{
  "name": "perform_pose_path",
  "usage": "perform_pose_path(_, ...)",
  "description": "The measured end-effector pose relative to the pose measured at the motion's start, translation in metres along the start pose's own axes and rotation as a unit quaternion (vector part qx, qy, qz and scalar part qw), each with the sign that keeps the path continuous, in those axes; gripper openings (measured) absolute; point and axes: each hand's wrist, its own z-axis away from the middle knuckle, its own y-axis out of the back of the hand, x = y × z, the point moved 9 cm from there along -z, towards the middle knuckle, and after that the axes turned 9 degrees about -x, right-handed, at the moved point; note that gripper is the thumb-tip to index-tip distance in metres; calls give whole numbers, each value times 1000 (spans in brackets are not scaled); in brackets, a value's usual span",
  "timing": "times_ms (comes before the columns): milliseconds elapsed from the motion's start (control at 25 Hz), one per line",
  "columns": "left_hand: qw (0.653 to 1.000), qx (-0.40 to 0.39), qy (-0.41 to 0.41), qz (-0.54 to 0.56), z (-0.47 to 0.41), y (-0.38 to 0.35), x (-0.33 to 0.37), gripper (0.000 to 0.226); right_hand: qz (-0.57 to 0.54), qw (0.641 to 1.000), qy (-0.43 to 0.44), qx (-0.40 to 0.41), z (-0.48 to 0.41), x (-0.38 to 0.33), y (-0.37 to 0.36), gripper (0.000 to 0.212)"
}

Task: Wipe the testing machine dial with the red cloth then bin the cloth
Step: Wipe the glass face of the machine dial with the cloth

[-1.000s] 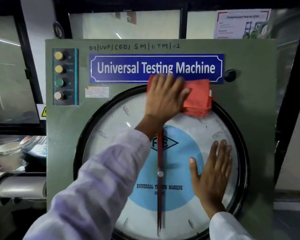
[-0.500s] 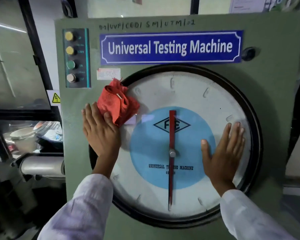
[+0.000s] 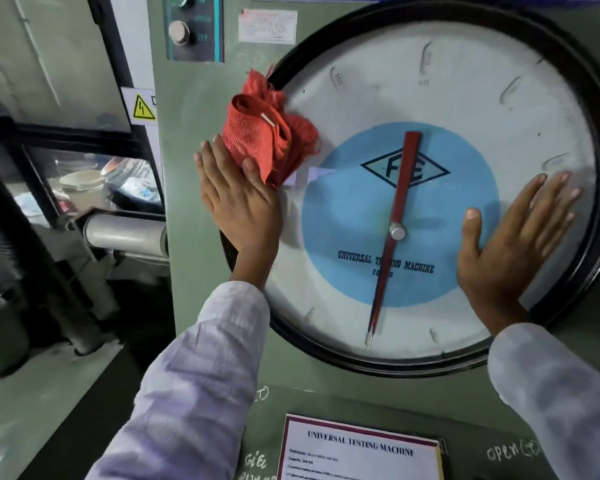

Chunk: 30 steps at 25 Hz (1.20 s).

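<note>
Left hand (image 3: pixel 238 202) pins the bunched red cloth (image 3: pixel 269 136) on the dial (image 3: pixel 465 95)'s left rim, so unwiped glass lies rightward; right hand (image 3: pixel 510 244) rests flat, holding nothing.

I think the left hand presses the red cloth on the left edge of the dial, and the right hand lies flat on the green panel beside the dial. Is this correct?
Not quite. In the head view the right hand lies flat on the dial itself, on its right side, not on the green panel. The rest holds: the left hand presses the red cloth on the dial's left edge.
</note>
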Motion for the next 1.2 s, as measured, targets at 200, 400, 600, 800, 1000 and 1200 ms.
perform_pose_path(200,999,26,-15,-19,4,-3,-7,54,15,997,67,-22,11,-36,-10,78)
perform_pose_path(400,999,20,-13,-25,13,-3,-10,58,33,997,54,-34,11,-36,-11,79)
perform_pose_path(600,986,-55,-145,-66,13,-20,40,64,36,998,48,-29,10,-35,-13,80)
perform_pose_path(800,934,-178,-307,-34,35,-37,87,99,32,998,32,-51,10,-37,-9,79)
perform_pose_path(1000,899,-242,-362,-43,30,-30,86,115,-4,994,0,-108,6,-46,10,82)
perform_pose_path(1200,890,-261,-368,-66,16,-15,96,94,-58,980,-52,-184,5,-55,26,91)
